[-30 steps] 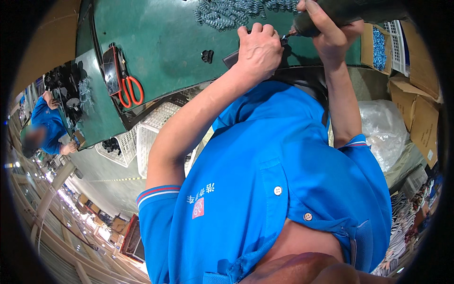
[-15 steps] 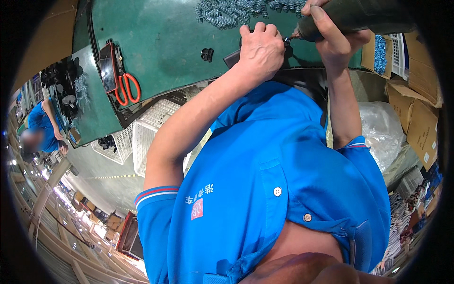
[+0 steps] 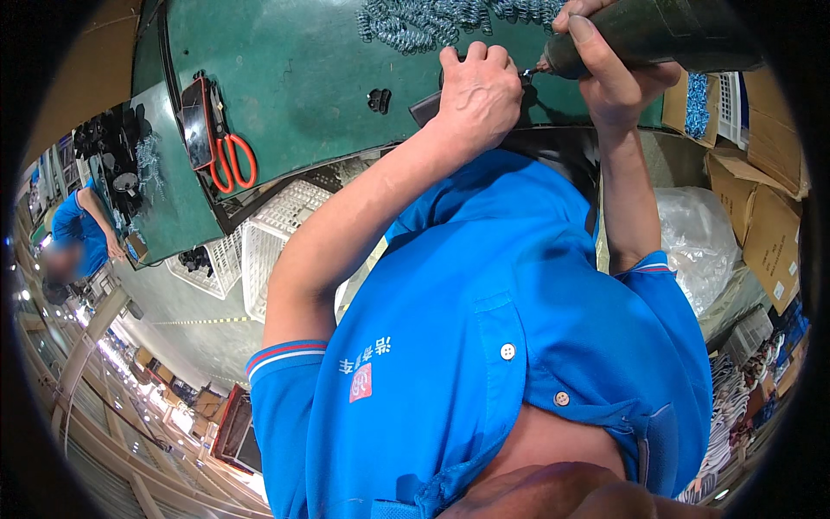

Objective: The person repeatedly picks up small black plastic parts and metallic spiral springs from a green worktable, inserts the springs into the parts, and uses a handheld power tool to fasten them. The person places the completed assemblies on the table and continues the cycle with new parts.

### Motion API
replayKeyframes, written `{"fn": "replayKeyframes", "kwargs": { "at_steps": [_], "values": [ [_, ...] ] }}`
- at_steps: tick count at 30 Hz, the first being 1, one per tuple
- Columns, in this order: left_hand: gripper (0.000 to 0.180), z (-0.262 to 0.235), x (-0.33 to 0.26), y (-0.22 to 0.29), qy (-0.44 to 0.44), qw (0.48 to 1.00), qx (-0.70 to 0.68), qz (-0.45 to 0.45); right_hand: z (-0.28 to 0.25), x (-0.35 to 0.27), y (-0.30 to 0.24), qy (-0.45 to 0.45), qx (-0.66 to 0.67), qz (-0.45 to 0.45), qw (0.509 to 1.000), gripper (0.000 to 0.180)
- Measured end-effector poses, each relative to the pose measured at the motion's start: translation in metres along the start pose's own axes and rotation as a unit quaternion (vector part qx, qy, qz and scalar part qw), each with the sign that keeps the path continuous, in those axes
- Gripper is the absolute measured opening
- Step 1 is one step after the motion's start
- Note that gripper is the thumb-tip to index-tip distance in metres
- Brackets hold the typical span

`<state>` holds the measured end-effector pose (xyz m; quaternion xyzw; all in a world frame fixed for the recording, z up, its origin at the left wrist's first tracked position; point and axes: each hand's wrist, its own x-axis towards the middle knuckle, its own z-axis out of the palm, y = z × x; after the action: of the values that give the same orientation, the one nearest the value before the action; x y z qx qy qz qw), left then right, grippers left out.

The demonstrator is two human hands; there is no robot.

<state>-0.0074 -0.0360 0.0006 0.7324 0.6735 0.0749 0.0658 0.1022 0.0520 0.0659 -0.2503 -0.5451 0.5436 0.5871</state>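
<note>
My right hand (image 3: 616,85) is wrapped round a dark, cylindrical power screwdriver (image 3: 661,36), which lies nearly level and points left. Its tip reaches a small shiny piece, probably a screw (image 3: 526,74), right beside the fingers of my left hand (image 3: 480,97). Those fingers are curled over a black part (image 3: 425,109) at the table's near edge; most of it is hidden under the hand. A smaller black piece (image 3: 379,100) lies on the green table (image 3: 285,78) to the left. Beyond my hands is a heap of metal springs (image 3: 411,28).
Left on the table are a phone (image 3: 197,125) and red-handled scissors (image 3: 232,160). White plastic baskets (image 3: 259,238) stand below the edge. At right are a box of small blue-silver pieces (image 3: 697,104), cartons (image 3: 761,225) and a clear plastic bag (image 3: 696,246). Another person (image 3: 78,225) works far left.
My hands and the screwdriver have barely shifted; the screwdriver sits very slightly lower. At far left, the other person's arm has moved a little.
</note>
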Motion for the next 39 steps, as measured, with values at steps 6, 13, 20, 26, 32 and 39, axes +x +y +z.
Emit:
{"fn": "replayKeyframes", "kwargs": {
  "at_steps": [6, 13, 20, 26, 32, 39],
  "values": [
    [0.028, 0.002, -0.001, -0.001, 0.008, 1.000, -0.007, -0.001, 0.006, 0.001, -0.018, 0.012, -0.027, 0.067, 0.997, 0.048],
    [0.027, 0.001, 0.001, 0.000, 0.008, 1.000, -0.001, 0.000, 0.001, -0.004, 0.004, -0.005, -0.013, -0.001, 1.000, 0.047],
    [0.021, 0.003, 0.001, -0.001, 0.043, 0.999, -0.022, 0.008, -0.011, -0.001, 0.007, -0.181, -0.129, -0.031, 0.974, 0.051],
    [0.019, 0.006, -0.002, 0.001, 0.069, 0.997, -0.034, 0.005, -0.013, -0.012, 0.030, -0.148, 0.098, 0.042, 0.983, 0.054],
    [0.025, -0.005, 0.002, 0.000, 0.047, 0.998, -0.037, 0.009, -0.012, 0.014, 0.011, -0.207, 0.143, 0.168, 0.953, 0.076],
    [0.051, -0.042, -0.032, -0.006, 0.093, 0.991, -0.099, -0.018, -0.065, 0.033, -0.048, 0.008, -0.033, 0.130, 0.991, 0.043]
  ]
}}
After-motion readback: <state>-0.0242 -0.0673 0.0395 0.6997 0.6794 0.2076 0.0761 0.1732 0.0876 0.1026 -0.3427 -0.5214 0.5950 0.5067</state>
